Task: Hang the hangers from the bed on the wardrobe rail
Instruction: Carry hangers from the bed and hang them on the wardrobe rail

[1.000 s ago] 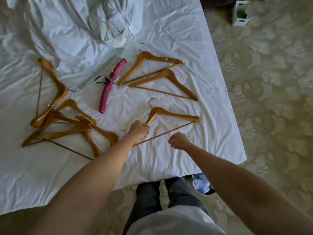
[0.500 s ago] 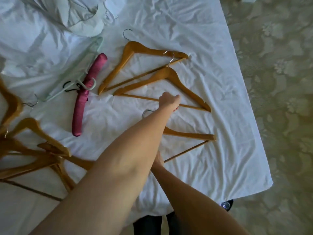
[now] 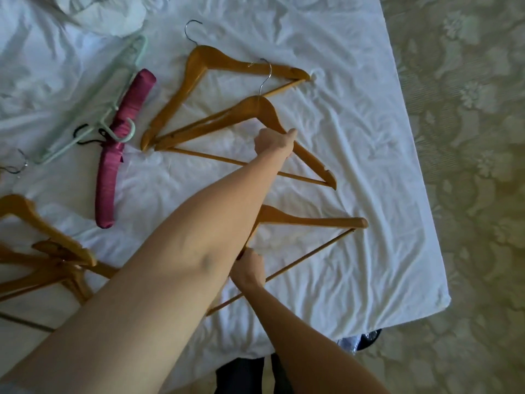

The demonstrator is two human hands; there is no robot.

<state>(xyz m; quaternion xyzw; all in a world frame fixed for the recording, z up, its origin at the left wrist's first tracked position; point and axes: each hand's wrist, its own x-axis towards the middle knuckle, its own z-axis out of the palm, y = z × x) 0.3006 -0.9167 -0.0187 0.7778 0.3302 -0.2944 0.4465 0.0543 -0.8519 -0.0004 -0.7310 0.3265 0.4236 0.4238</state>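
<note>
Hangers (image 3: pixel 284 220) first: my right hand (image 3: pixel 248 268) grips the near one while my left hand (image 3: pixel 274 140) closes on the middle hanger (image 3: pixel 244 115), gathering several for one trip.

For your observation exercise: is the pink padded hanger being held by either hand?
No. The pink padded hanger lies on the white sheet, apart from the left hand and right hand.

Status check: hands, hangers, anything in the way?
Left hand on middle wooden hanger, grip unclear. Right hand grips near hanger, partly under left forearm. Both hangers on the bed. Nothing blocking.
</note>
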